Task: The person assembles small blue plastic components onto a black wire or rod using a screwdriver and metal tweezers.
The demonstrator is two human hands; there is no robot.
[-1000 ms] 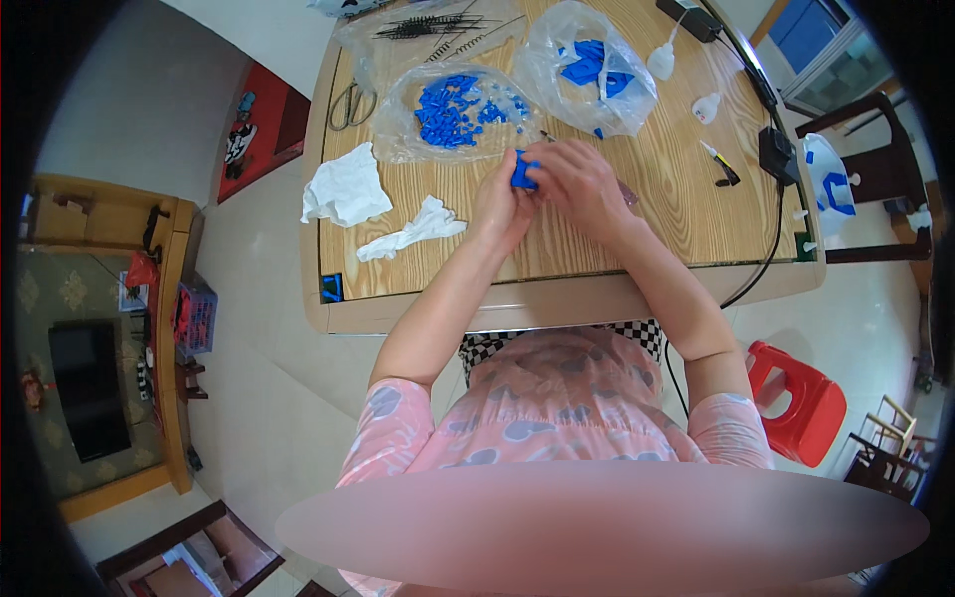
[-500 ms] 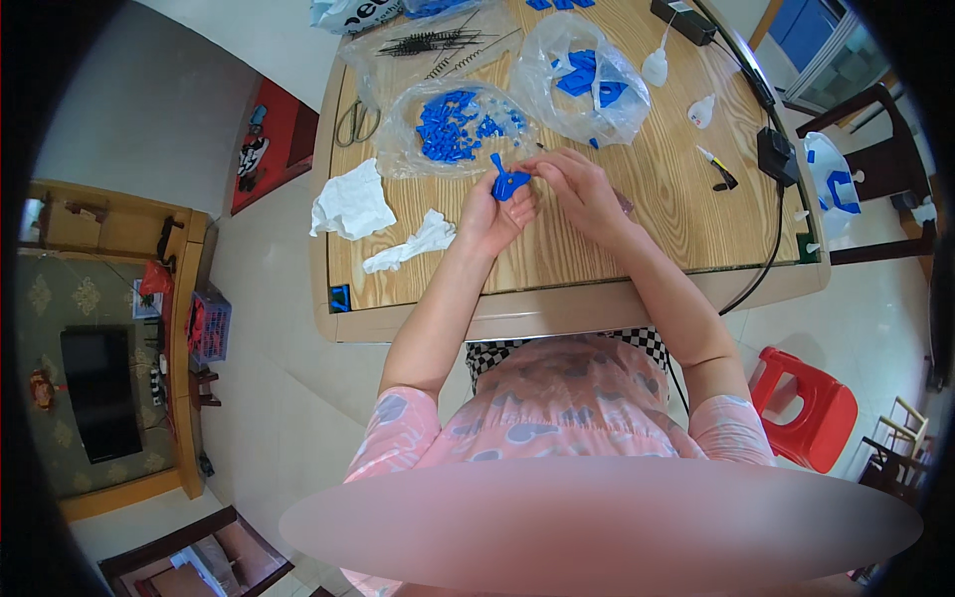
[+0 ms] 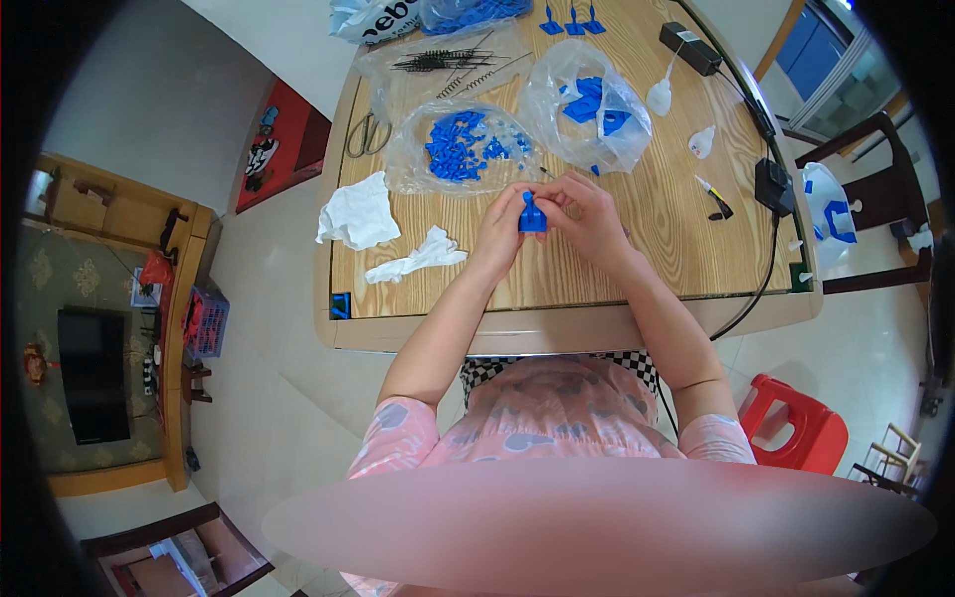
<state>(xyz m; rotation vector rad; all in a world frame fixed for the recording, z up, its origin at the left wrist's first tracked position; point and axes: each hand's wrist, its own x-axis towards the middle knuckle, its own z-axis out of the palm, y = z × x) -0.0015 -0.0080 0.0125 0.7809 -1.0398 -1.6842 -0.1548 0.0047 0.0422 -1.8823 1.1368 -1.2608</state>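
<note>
A small blue plastic piece (image 3: 533, 216), with a flat wide base and a narrow upright neck, is held between my two hands above the near part of the table. My left hand (image 3: 500, 227) grips its left side with fingers closed. From the right, my right hand (image 3: 585, 212) pinches it too, its fingertips close to the neck. Just beyond my hands lies an open clear bag of small blue parts (image 3: 458, 147). A second clear bag with larger blue pieces (image 3: 589, 102) sits to its right. Three similar blue pieces (image 3: 573, 22) stand at the far edge.
White tissues (image 3: 358, 214) and scissors (image 3: 367, 136) lie on the left. Black springs (image 3: 446, 62) rest on plastic behind the bags. On the right are a white dropper bottle (image 3: 660, 97), a small yellow-and-black tube (image 3: 712, 195) and a black power adapter (image 3: 773, 187) with its cable.
The blue piece has been turned so its wide base faces me. My right hand has come in to grip it as well, and both hands sit slightly nearer to me.
</note>
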